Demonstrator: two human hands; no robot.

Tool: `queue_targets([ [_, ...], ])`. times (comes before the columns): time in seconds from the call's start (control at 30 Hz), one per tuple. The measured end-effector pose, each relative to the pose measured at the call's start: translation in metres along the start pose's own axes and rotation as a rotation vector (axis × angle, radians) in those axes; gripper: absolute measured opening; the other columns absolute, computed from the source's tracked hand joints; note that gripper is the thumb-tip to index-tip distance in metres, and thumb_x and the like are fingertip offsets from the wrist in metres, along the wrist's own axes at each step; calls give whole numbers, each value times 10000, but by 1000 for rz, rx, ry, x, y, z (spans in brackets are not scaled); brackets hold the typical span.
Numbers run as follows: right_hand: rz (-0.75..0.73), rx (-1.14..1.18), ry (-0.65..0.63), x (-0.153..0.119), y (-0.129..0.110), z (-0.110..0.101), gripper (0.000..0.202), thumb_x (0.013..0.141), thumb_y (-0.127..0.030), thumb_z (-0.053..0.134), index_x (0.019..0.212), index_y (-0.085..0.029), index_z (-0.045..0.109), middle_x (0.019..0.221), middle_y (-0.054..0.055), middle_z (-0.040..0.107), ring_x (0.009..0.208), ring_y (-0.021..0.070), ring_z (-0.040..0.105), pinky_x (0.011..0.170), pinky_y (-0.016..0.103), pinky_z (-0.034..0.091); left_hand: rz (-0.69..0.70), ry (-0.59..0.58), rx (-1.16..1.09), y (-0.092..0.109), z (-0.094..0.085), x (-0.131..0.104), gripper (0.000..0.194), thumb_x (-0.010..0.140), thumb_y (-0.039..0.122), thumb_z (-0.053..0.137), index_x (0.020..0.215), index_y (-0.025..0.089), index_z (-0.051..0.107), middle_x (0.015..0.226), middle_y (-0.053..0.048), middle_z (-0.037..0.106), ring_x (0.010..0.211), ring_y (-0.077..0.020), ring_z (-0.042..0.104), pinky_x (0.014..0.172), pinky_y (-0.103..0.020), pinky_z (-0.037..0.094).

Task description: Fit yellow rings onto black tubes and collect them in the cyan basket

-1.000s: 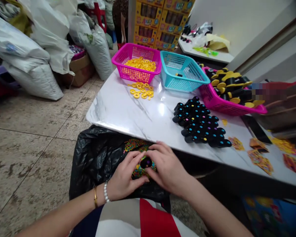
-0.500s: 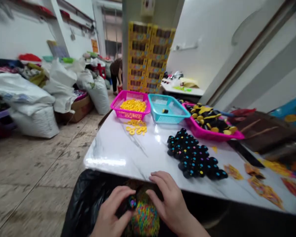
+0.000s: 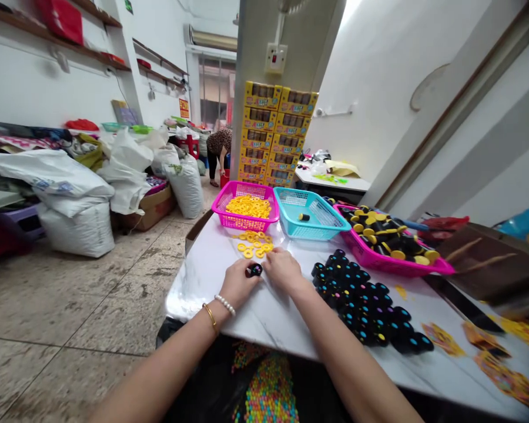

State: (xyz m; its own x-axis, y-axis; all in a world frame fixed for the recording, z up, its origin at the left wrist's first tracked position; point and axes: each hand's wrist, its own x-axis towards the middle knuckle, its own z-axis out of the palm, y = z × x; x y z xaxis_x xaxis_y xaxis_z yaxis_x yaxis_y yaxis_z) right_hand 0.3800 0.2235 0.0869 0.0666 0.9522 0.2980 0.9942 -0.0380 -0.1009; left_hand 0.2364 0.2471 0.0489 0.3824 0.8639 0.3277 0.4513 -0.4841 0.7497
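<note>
My left hand (image 3: 238,284), fingers curled on the white tabletop, grips a small black cup (image 3: 254,270) with coloured beads showing in its open top. Close beside it, my right hand (image 3: 284,270) has its fingertips drawn together at the edge of a yellow ring (image 3: 268,248); the fingers partly hide the contact. Several more loose yellow rings (image 3: 248,253) lie just beyond both hands. To the right of my right forearm, many black cups (image 3: 361,294) stand grouped, with blue, pink and yellow dots of colour in their tops.
A pink basket (image 3: 216,205) of yellow rings, a blue basket (image 3: 341,226) with one black-and-yellow piece, and a pink tray (image 3: 357,249) of similar pieces line the back. Below the table edge lie colourful beads (image 3: 271,390) in a black bag. A person (image 3: 219,147) bends over beyond.
Both hands have moved from above the bead bag up onto the table by the loose yellow rings. The left hand has carried the black cup along; the right hand's fingers have closed.
</note>
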Motion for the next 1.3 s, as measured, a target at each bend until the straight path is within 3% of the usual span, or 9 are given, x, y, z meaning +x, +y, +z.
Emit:
queue_targets([
  [0.1, -23, -48, -47, -18, -1, 9, 171, 876, -249, 530, 905, -128, 647, 974, 160, 619, 934, 274, 561, 779, 368, 437, -11, -11, 16, -6, -1, -5, 240, 680, 142, 718, 911, 160, 651, 908, -49, 658, 874, -194, 595, 825, -334, 461],
  [0.23, -124, -60, -48, -61, -4, 3, 218, 870, -331, 558, 987, -157, 621, 978, 136, 597, 929, 278, 547, 811, 413, 454, -29, -35, 11, -7, -5, -8, 254, 681, 174, 728, 923, 163, 652, 923, -49, 649, 891, -197, 591, 836, -328, 457],
  [0.43, -291, 121, -147, -109, -11, -18, 600, 686, -442, 764, 1166, -169, 528, 1168, 150, 542, 985, 307, 521, 822, 474, 495, 24, -118, 16, -5, -6, -8, 251, 683, 187, 733, 919, 158, 656, 899, -46, 622, 871, -194, 572, 808, -310, 458],
  [0.53, -410, 176, -244, -123, -21, -20, 317, 745, -287, 729, 997, -181, 568, 993, 102, 593, 872, 269, 539, 716, 414, 516, 44, -154, 33, -3, -9, -10, 220, 686, 204, 740, 886, 152, 667, 875, -45, 610, 850, -193, 560, 778, -301, 451],
  [0.63, -475, 357, -262, -122, -25, -20, 60, 849, -133, 550, 858, -190, 567, 834, 56, 594, 756, 202, 549, 636, 321, 495, 51, -178, 35, -1, -12, -11, 202, 702, 216, 732, 888, 159, 679, 861, -42, 600, 832, -186, 553, 754, -290, 443],
  [0.7, -386, 571, -190, -109, -20, -19, 105, 876, -128, 497, 859, -191, 579, 806, 39, 606, 726, 164, 566, 649, 286, 484, 57, -193, 38, -1, -13, -12, 186, 714, 225, 722, 886, 162, 690, 852, -42, 596, 829, -186, 551, 752, -287, 438],
  [0.8, -61, 801, -58, -74, -6, -13, 52, 840, -220, 588, 842, -185, 625, 747, 19, 633, 663, 141, 579, 637, 273, 474, 94, -218, 55, -2, -13, -13, 143, 749, 267, 695, 850, 164, 702, 804, -37, 584, 792, -178, 548, 715, -279, 426],
  [0.93, 247, 1053, -75, -34, 6, 1, 168, 738, -314, 688, 761, -159, 627, 571, -22, 579, 466, 101, 486, 451, 228, 398, 122, -231, 76, -5, -12, -13, 129, 763, 292, 678, 836, 190, 705, 779, -22, 572, 757, -163, 544, 682, -268, 406],
  [1.3, 360, 1207, -120, -36, -4, 16, 219, 760, -378, 691, 838, -192, 605, 462, -53, 563, 321, 83, 434, 315, 183, 319, 179, -243, 103, -5, -12, -14, 154, 751, 341, 664, 802, 197, 647, 731, -12, 584, 747, -178, 533, 698, -290, 396],
])
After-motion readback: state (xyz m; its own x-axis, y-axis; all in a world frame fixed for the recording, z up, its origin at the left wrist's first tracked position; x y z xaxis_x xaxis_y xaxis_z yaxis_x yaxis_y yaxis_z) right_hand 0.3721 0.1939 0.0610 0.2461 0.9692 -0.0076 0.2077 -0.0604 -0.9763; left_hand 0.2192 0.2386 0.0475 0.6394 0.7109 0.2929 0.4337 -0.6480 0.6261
